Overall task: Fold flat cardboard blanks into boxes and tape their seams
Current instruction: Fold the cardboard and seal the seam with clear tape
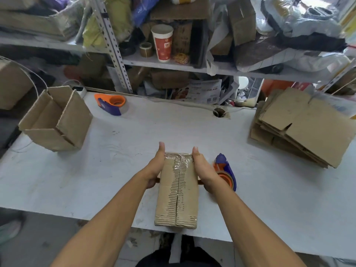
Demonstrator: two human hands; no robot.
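A brown cardboard box (178, 189) stands on the white table (115, 160) near its front edge, its top flaps closed and clear tape along the middle seam. My left hand (155, 168) presses flat against the box's left side, thumb stretched along the top far corner. My right hand (204, 168) presses the right side the same way. A blue and orange tape dispenser (225, 173) lies just right of my right hand. A stack of flat cardboard blanks (304, 126) lies at the table's right edge.
An open, folded box (55, 120) sits at the table's left edge. A second tape dispenser (111, 103) lies at the back left. Cluttered metal shelves (163, 62) with a red paper cup (162, 42) rise behind the table. A cable hole (219, 112) opens at the back.
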